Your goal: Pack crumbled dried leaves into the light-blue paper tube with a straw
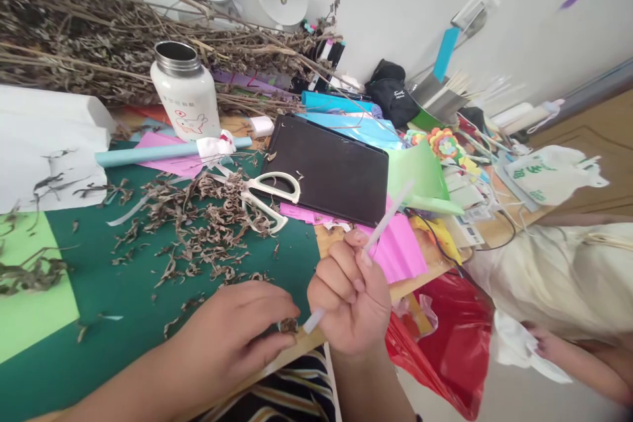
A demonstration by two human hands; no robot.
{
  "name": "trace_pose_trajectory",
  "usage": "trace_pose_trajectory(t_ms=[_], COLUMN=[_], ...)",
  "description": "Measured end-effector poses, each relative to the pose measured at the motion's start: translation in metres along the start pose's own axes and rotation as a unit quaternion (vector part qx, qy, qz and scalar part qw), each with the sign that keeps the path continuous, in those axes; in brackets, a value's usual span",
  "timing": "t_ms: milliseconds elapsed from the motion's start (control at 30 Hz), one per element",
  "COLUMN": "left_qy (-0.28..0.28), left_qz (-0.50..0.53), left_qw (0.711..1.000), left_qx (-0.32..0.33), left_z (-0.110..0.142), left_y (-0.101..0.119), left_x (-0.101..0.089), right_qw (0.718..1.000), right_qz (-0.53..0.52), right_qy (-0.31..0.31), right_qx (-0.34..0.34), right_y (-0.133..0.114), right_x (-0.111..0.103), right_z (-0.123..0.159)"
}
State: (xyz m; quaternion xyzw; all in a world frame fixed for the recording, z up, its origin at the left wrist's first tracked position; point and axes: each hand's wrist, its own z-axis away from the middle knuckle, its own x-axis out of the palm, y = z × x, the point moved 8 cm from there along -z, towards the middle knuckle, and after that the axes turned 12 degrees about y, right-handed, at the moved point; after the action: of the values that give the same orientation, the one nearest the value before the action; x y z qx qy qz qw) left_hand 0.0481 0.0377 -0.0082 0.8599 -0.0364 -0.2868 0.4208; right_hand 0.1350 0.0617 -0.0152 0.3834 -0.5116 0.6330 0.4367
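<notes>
My right hand (352, 295) is closed in a fist round a thin white stick (383, 224) that points up and to the right; its lower end pokes out below the fist. My left hand (236, 335) lies at the table's near edge, with its fingertips pinched on a small clump of dried leaf bits (287, 325) right beside the stick's lower end. Loose dried leaves (198, 227) are scattered over the dark green sheet (123, 290) just beyond my left hand.
White-handled scissors (270, 201) lie beside a black tablet (329, 171). A white flask (186, 93), a blue paper roll (148, 153), dry branches (99, 33) and coloured paper (400, 244) fill the table. A red bag (445, 336) hangs at the edge; another person's hand (539, 343) is on the right.
</notes>
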Motion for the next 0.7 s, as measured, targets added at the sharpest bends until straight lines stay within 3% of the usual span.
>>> trace_pose_trajectory(t_ms=[700], left_qy=[-0.017], left_qz=[0.002], left_qw=[1.000], left_qx=[-0.005], left_z=[-0.0015], left_y=[0.0011], left_x=[-0.0003], right_qw=[0.998], right_qz=[-0.065], right_qy=[-0.026], right_qx=[0.001], right_y=[-0.0001], right_x=[0.0003], right_z=[-0.0054])
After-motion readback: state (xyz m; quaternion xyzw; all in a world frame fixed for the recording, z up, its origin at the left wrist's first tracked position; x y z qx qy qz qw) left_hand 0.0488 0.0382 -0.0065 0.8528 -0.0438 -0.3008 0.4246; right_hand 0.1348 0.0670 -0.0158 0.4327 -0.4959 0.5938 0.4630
